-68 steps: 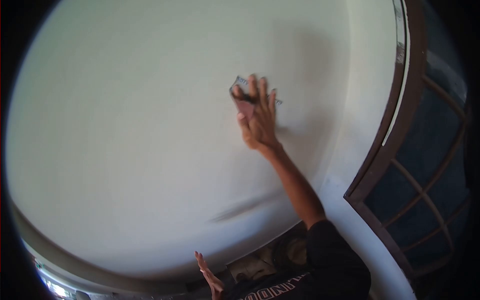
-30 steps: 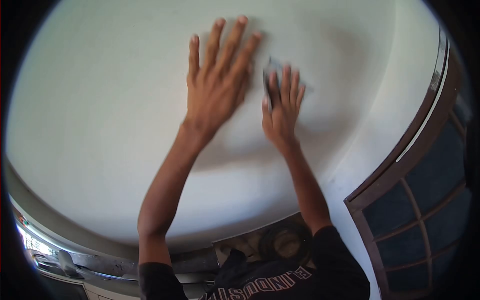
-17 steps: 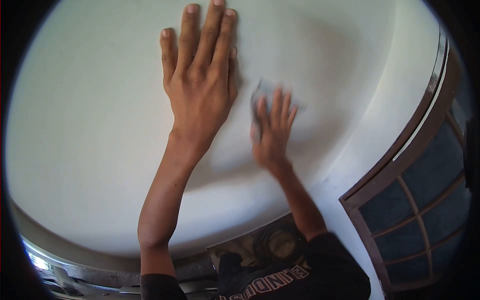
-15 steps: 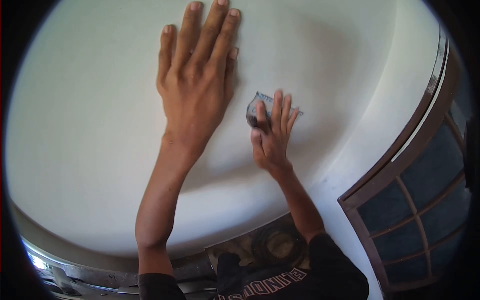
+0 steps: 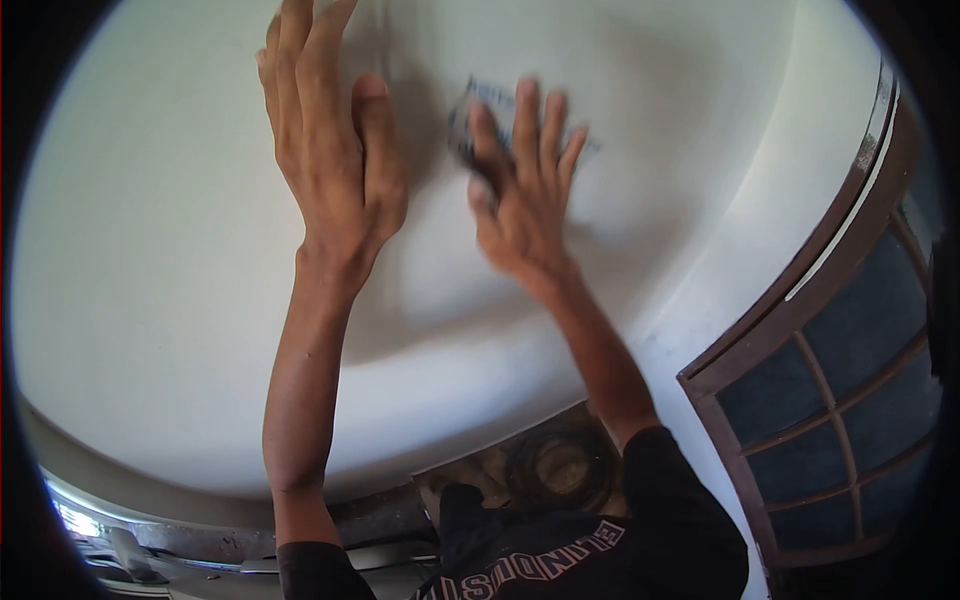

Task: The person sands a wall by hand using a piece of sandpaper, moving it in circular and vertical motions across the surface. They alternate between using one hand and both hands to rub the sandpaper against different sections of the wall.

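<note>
A smooth white wall [image 5: 180, 330] fills most of the view. My right hand [image 5: 525, 185] is spread with its fingers apart, pressing a sheet with blue print [image 5: 463, 120] against the wall; the sheet's dark edge shows beside the index finger and thumb. The hand and sheet are slightly blurred. My left hand [image 5: 330, 150] is up at the top left, its fingers stretched upward and partly cut off by the frame edge. Nothing shows in it, and its shadow falls on the wall to its right.
At the right stands a brown wooden frame with dark panes [image 5: 827, 410]. A coiled dark hose or cable [image 5: 560, 468] lies on the floor below. Grey and metallic items [image 5: 130, 555] are at the bottom left.
My right hand has moved up and slightly left along the wall with the printed sheet. My left hand has shifted left and turned, so its thumb now stands apart.
</note>
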A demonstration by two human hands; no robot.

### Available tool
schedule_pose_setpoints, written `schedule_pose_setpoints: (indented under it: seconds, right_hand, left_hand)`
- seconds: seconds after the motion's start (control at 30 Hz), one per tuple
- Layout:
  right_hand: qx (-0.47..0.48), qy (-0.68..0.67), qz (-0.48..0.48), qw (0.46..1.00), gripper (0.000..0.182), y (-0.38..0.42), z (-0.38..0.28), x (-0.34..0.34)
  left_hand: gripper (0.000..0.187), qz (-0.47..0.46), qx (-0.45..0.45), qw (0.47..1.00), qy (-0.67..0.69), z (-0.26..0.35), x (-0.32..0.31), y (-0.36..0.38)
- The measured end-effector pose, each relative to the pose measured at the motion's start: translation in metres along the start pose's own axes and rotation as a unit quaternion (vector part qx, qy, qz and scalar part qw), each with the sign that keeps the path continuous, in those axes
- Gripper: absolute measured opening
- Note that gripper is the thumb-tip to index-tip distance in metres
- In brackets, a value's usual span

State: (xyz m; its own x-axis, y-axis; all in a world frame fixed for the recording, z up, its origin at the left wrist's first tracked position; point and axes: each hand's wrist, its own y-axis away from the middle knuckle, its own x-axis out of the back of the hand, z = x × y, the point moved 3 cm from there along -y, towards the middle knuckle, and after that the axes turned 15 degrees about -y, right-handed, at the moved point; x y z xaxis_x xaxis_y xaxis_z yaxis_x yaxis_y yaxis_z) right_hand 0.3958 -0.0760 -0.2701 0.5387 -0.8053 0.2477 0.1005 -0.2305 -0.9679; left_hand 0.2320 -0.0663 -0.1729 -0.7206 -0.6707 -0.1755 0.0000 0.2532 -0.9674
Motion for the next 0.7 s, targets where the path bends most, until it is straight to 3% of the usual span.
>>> schedule_pose_setpoints:
  seconds: [0.07,0.13,0.2,0.27,0.33,0.37,0.47,0.57,0.7]
  right_hand:
    - [0.052,0.034,0.046,0.997,0.061,-0.072,0.008,0.018]
    - [0.058,0.057,0.015,0.997,0.066,-0.136,0.009,0.044]
    - [0.063,0.068,0.045,0.995,0.067,-0.134,0.006,0.040]
    - [0.074,-0.011,0.038,0.996,0.059,-0.071,0.010,0.024]
    - [0.016,0.026,-0.060,0.998,0.058,0.014,0.010,-0.004]
    - [0.004,-0.016,-0.074,0.997,0.056,0.027,0.002,-0.003]
    - [0.046,0.018,-0.020,0.999,0.054,-0.007,0.012,0.008]
    - [0.104,0.036,0.093,0.990,0.055,-0.121,0.021,0.040]
    - [0.072,0.023,0.041,0.996,0.059,-0.117,0.016,0.045]
  left_hand:
    - [0.042,-0.018,-0.012,0.999,-0.026,0.000,0.015,0.000]
    - [0.042,-0.036,-0.045,0.991,-0.119,-0.026,0.028,0.006]
    - [0.040,-0.066,-0.049,0.969,-0.233,-0.043,0.047,0.004]
    - [0.042,-0.088,-0.033,0.950,-0.298,-0.052,0.054,0.011]
    - [0.044,-0.103,-0.024,0.931,-0.351,-0.055,0.052,0.017]
    - [0.044,-0.118,-0.011,0.928,-0.353,-0.054,0.055,0.017]
    - [0.046,-0.154,0.014,0.921,-0.358,-0.047,0.057,0.012]
    - [0.047,-0.156,0.024,0.916,-0.368,-0.045,0.059,0.009]
    - [0.048,-0.143,0.015,0.929,-0.340,-0.049,0.060,0.012]
